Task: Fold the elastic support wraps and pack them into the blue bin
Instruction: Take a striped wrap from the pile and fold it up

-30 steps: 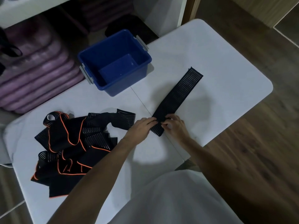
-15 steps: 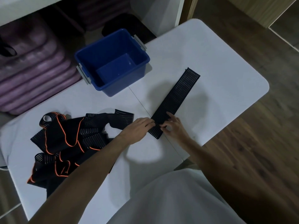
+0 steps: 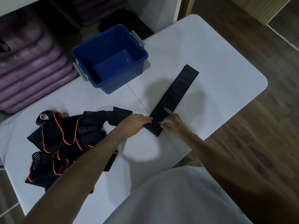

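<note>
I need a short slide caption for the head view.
Both hands press the near end of a flat black wrap; blue bin behind.

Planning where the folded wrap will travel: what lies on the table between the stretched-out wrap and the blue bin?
Head view: only bare white table and its thin centre seam lie between the wrap and the blue bin.

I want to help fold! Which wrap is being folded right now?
Find the blue bin on the white table. Just right of it lies one long flat strap, both hands at its near end. Unlike the tangled pile, it has no orange trim.
</note>
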